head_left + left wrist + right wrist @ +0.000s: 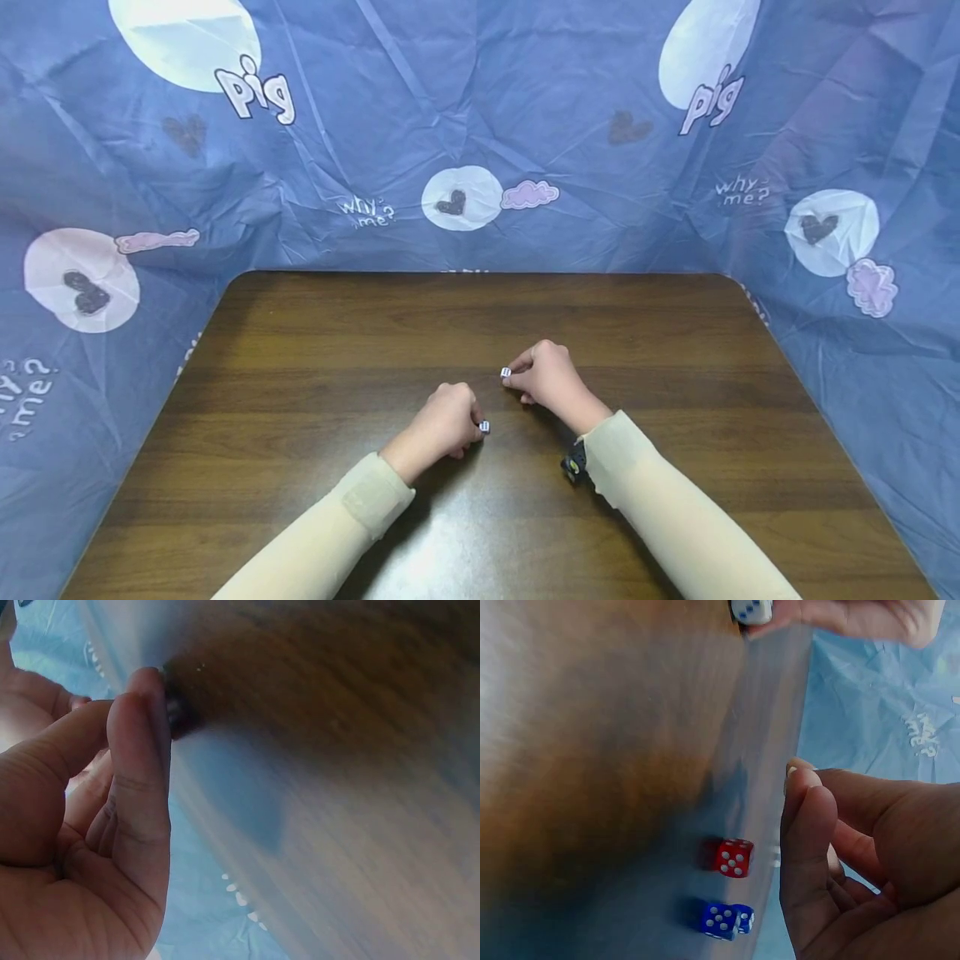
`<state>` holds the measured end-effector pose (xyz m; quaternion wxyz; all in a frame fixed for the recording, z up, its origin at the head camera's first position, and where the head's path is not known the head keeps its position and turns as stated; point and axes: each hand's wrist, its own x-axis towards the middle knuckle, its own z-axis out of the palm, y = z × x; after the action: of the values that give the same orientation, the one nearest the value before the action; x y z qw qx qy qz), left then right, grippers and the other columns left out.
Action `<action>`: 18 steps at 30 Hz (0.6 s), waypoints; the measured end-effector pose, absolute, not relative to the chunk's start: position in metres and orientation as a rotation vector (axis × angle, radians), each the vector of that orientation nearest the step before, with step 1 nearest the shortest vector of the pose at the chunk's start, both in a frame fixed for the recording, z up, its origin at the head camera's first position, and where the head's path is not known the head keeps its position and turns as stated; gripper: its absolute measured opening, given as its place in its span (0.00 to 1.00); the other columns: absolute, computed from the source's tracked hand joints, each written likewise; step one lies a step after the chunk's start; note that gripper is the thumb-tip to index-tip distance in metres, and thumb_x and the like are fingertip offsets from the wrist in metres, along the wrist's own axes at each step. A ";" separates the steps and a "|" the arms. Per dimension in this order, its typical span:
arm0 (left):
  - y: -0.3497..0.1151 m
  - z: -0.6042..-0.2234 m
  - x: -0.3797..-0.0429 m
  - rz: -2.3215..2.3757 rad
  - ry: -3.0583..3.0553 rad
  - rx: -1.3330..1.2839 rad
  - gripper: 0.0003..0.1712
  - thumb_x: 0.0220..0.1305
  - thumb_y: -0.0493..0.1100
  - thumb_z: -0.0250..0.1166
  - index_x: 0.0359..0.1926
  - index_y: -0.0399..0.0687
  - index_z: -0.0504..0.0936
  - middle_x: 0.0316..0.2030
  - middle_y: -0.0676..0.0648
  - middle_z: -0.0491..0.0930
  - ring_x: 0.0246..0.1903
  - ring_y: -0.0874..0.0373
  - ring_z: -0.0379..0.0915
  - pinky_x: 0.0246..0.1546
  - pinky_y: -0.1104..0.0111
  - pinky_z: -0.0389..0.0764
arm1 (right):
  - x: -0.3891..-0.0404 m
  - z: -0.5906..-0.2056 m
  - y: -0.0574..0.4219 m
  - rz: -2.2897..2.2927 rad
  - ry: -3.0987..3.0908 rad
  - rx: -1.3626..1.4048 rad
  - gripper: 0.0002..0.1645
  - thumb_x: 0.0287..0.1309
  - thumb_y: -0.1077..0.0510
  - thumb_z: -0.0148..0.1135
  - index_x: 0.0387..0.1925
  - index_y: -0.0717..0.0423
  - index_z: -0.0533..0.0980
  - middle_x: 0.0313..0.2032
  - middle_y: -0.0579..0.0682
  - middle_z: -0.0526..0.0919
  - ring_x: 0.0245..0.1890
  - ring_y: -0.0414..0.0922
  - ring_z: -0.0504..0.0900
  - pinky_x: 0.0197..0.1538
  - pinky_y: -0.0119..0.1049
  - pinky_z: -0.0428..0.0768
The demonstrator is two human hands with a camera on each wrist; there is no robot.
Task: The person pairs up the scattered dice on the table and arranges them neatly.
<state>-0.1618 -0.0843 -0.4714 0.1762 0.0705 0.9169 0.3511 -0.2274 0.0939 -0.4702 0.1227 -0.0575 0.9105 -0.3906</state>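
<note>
Toward the middle of the table, my left hand (pixel 444 419) pinches a white die (pixel 484 427) between thumb and finger. My right hand (pixel 553 379), farther back and to the right, holds another white die (pixel 506 372) at its fingertips. The two dice are apart, a short way from each other. In the right wrist view, the left hand's die (pixel 751 610) shows blue pips, while the right fingers hide their own die. Below that hand's fingertips lie a red die (pixel 733 858) and two blue dice (pixel 720 921). A dark blurred shape (pixel 181 714) shows by the left fingertips.
The brown wooden table (pixel 300 333) has rounded far corners. Blue printed cloth (pixel 465 100) hangs behind it and along both sides. A dark wrist device (pixel 574 463) sits at the right cuff. Both forearms in pale sleeves reach in from the near edge.
</note>
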 end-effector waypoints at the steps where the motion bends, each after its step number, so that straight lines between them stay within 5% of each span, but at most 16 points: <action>1: -0.085 -0.471 -0.162 0.995 2.595 0.204 0.10 0.55 0.28 0.74 0.22 0.43 0.85 0.10 0.49 0.78 0.09 0.58 0.77 0.10 0.70 0.80 | -0.224 -0.470 0.094 -1.133 2.652 -0.178 0.03 0.55 0.59 0.77 0.33 0.53 0.89 0.22 0.46 0.86 0.14 0.43 0.82 0.21 0.35 0.83; 7: -0.086 -0.470 -0.164 0.971 2.615 0.221 0.11 0.55 0.28 0.74 0.21 0.44 0.85 0.10 0.51 0.77 0.09 0.60 0.76 0.10 0.71 0.80 | -0.205 -0.471 0.095 -1.093 2.635 -0.290 0.03 0.55 0.60 0.78 0.33 0.53 0.89 0.17 0.45 0.84 0.12 0.41 0.81 0.37 0.44 0.87; 13: -0.086 -0.470 -0.164 0.964 2.627 0.213 0.13 0.54 0.29 0.74 0.19 0.45 0.83 0.09 0.51 0.77 0.08 0.61 0.76 0.10 0.71 0.80 | -0.188 -0.475 0.095 -1.077 2.566 -0.380 0.04 0.53 0.62 0.78 0.31 0.55 0.88 0.18 0.43 0.84 0.11 0.40 0.79 0.19 0.33 0.82; 18: -0.085 -0.472 -0.162 0.966 2.622 0.203 0.13 0.53 0.28 0.73 0.19 0.45 0.83 0.09 0.51 0.77 0.08 0.62 0.75 0.10 0.71 0.80 | -0.177 -0.480 0.093 -1.077 2.537 -0.459 0.04 0.53 0.65 0.77 0.31 0.56 0.88 0.16 0.43 0.83 0.10 0.38 0.78 0.16 0.30 0.80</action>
<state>-0.1624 -0.0846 -0.4723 0.1690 0.0716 0.9224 0.3399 -0.1773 0.0930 -0.4802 0.1730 -0.1617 0.8943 -0.3797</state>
